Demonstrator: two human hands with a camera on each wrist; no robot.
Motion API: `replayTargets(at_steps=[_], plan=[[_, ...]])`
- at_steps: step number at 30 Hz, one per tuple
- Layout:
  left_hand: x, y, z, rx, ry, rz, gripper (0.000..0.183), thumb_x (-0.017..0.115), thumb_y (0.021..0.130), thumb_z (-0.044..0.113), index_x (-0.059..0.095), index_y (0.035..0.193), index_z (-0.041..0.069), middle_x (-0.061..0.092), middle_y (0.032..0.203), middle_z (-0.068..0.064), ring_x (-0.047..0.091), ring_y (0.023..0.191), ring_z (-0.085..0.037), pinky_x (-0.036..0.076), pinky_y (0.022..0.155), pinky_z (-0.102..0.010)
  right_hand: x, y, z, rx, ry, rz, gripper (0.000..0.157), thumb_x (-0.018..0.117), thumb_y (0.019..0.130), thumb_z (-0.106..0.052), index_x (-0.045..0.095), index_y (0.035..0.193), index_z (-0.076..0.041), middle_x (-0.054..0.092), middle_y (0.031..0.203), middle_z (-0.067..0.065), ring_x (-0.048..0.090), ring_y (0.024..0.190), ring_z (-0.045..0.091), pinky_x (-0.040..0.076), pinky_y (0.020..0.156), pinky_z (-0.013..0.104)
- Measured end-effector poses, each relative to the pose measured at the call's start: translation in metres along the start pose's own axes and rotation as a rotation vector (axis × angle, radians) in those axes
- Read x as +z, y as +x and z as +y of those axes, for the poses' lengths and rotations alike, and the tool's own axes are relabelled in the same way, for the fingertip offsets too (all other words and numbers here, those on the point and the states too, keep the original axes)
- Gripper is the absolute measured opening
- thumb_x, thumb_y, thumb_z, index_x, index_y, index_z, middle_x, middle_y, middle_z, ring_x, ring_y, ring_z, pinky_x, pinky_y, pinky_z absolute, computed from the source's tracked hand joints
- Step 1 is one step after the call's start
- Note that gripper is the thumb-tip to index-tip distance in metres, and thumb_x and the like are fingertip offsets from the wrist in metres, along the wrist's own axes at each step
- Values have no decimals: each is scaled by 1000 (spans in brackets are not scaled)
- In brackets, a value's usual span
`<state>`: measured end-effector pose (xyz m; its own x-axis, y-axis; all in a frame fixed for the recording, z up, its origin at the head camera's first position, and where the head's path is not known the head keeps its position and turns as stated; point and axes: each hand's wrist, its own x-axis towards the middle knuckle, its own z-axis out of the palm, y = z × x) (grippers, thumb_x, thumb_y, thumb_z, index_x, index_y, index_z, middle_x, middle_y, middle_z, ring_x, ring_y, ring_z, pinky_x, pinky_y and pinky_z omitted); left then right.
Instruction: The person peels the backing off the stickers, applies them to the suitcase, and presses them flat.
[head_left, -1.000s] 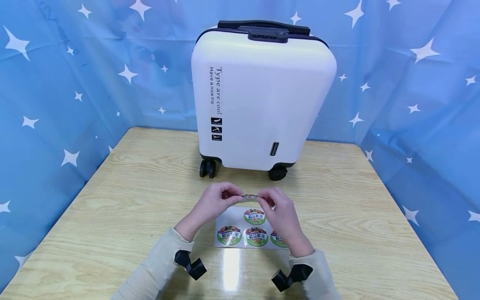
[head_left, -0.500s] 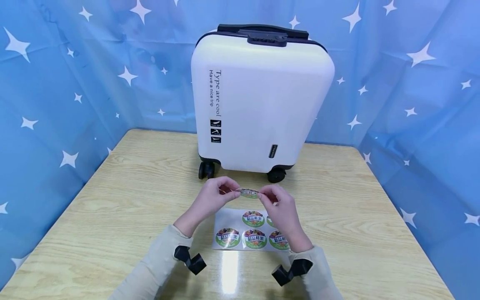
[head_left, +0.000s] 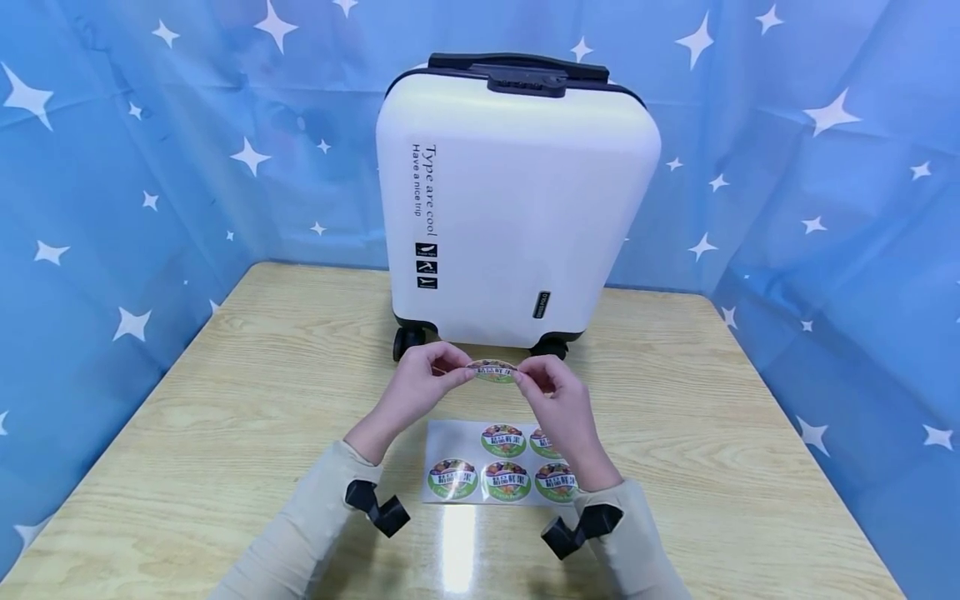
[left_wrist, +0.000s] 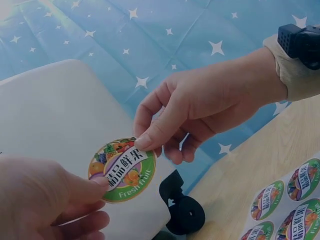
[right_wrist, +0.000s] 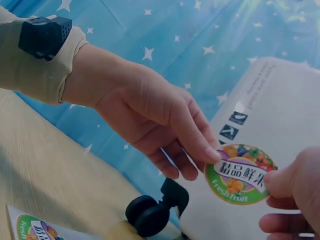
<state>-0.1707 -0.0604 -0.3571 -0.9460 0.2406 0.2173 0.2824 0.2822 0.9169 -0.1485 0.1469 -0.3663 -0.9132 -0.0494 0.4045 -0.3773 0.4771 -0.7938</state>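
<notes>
We list one blue backdrop (head_left: 300, 187), white-starred; one wood-grain table (head_left: 300, 350) before it; one white suitcase (head_left: 517, 200), upright on the table, black wheels (head_left: 408, 342) below; one sheet of stickers (head_left: 450, 437), flat on the table in front of the suitcase; one left hand (head_left: 420, 382) and one right hand (head_left: 558, 400), each pinching an opposite edge of our last item; one Fresh Fruit sticker (left_wrist: 127, 172), which we see raised off the table before the suitcase's lower part

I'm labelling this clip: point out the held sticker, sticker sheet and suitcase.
Held sticker (right_wrist: 239, 173): right wrist view, white lettering band.
Sticker sheet (head_left: 452, 439): head view, bare upper-left backing.
Suitcase (head_left: 510, 212): head view, white front shell.
</notes>
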Motion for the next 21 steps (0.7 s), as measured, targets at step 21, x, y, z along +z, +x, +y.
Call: replayTargets(at_steps=[21], plan=[[-16, 0, 58, 130, 24, 74, 10, 64, 86, 3, 65, 90, -6, 64, 83, -18, 54, 69, -24, 42, 59, -23, -5, 28, -19, -58, 144, 16, 11, 63, 90, -16, 62, 94, -7, 58, 82, 4, 49, 70, 18, 42, 59, 22]])
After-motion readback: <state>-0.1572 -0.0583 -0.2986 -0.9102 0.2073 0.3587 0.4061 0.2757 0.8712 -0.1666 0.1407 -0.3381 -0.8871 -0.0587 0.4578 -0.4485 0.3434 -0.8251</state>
